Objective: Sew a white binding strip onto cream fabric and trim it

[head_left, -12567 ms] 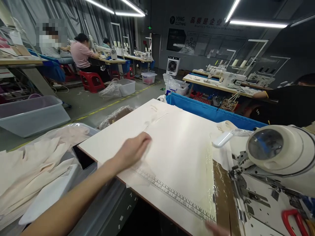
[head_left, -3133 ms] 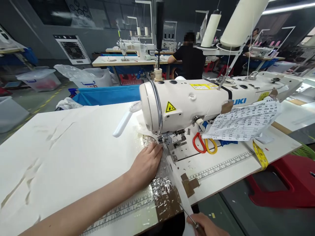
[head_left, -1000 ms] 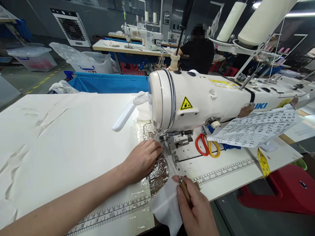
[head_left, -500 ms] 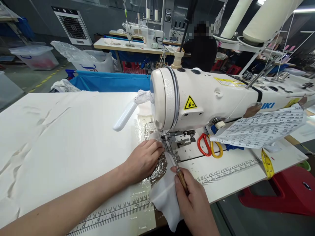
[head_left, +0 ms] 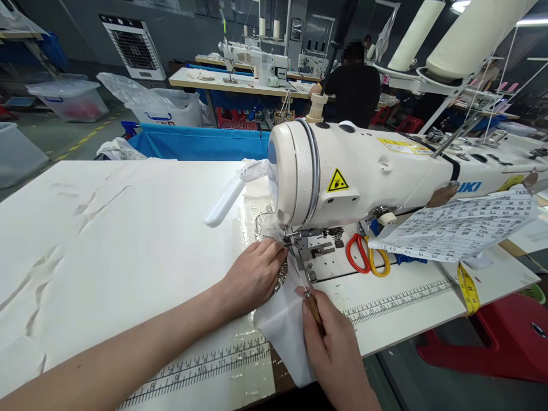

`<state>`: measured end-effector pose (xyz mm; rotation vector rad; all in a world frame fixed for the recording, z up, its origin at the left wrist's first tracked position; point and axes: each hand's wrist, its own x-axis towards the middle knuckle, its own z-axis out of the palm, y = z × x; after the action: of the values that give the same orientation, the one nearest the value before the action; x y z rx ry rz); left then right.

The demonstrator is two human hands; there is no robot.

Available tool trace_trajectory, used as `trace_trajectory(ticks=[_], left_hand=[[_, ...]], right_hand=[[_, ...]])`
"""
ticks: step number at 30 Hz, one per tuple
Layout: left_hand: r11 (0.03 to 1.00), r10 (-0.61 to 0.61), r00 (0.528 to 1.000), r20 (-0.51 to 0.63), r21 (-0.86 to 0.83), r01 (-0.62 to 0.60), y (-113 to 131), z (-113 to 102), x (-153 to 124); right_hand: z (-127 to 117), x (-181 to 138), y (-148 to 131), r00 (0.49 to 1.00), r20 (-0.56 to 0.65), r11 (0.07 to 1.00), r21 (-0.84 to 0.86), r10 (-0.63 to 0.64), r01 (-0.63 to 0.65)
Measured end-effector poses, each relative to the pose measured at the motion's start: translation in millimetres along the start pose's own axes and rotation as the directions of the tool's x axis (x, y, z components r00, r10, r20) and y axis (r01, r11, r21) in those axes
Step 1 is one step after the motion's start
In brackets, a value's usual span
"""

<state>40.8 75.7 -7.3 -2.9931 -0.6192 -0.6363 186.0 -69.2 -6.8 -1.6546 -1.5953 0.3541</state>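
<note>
Right hand (head_left: pixel 331 342) closed around a wooden-handled awl (head_left: pixel 313 308); its long axis runs up and leftward from that hand, tip toward the presser foot (head_left: pixel 302 246) just beyond. Left hand (head_left: pixel 257 274), nearer the foot, grips nothing; loosely bent fingers press white fabric (head_left: pixel 280 325) onto the worktop (head_left: pixel 128 228).

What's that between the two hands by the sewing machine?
White cloth lies between the left hand and the right hand, which grips a tool; the head view shows this.
</note>
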Motion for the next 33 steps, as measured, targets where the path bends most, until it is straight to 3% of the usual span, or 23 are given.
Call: trace_trajectory(ticks=[6, 10, 13, 15, 18, 22, 28, 33], left_hand=[[0.998, -0.041, 0.999, -0.012, -0.041, 0.041, 0, 5, 4], [0.995, -0.06, 0.991, 0.117, 0.085, 0.051, 2, 4, 17], [0.989, -0.118, 0.99, 0.081, 0.098, 0.11, 2, 3, 24], [0.981, -0.192, 0.981, -0.003, -0.028, 0.192, -2, 4, 24], [0.922, -0.286, 0.954, -0.094, -0.297, 0.247, -11, 6, 21], [0.829, -0.335, 0.942, -0.036, -0.487, 0.276, -21, 5, 18], [0.775, -0.375, 0.927, 0.016, -0.544, 0.323, -22, 1, 19], [0.779, -0.37, 0.928, 0.029, -0.535, 0.328, -23, 1, 19]], right_hand=[[-4, 9, -27, 0.951, -0.065, 0.953, -0.015, -0.303, 0.303], [0, 15, -50, 0.9, -0.092, 0.9, 0.053, -0.427, 0.432], [7, 11, -55, 0.875, -0.117, 0.875, 0.069, -0.47, 0.479], [10, 4, -48, 0.896, -0.14, 0.898, 0.069, -0.422, 0.433], [6, -5, -25, 0.961, -0.126, 0.968, 0.012, -0.248, 0.251], [-3, -4, 1, 0.997, -0.057, 0.98, -0.192, -0.054, 0.042], [3, 15, 9, 0.992, -0.085, 0.93, -0.363, -0.093, 0.056], [6, 19, 11, 0.989, -0.105, 0.927, -0.369, -0.108, 0.062]])
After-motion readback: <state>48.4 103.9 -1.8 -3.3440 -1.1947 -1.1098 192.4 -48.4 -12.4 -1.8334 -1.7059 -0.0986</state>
